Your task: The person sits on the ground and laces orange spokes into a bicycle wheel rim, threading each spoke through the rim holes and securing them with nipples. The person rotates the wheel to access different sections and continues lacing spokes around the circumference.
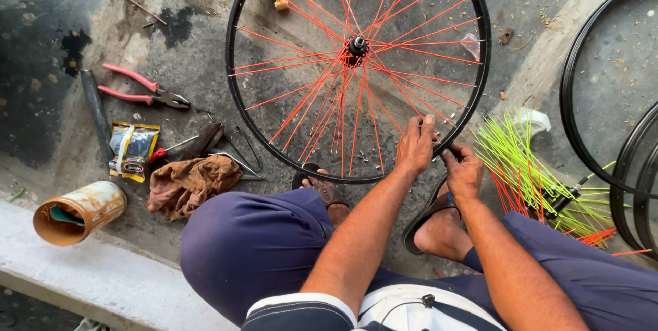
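Bicycle wheel (356, 70) with a black rim and red spokes lies flat on the stained concrete floor (192, 43), right in front of the crouching person, whose sandalled feet (439, 225) sit just at its near edge. Both hands meet at the near right part of the rim: the left hand (416, 144) is curled down with its fingertips pinching at a spoke end where it joins the rim, and the right hand (465, 170) is closed just beside it, thumb and fingers pressed on the same spot; whether it holds a small tool I cannot tell. I judge the wheel light but awkward, its rim stiff and the best place to grip, while the thin spokes would flex and bend if pulled, and the hub (357, 45) at the centre is the other firm hold. One laced wheel is here, and at least two bare black rims (630, 166) lie overlapping at the right edge. A loose bundle of yellow-green spokes (528, 166), too many to count, fans out just right of the hands, with a few red ones under it. To the left lie one pair of red-handled pliers (140, 90), one black bar (96, 115), one small printed packet (131, 151), one brown rag (188, 184) and one rusty tin can (79, 213) on its side.
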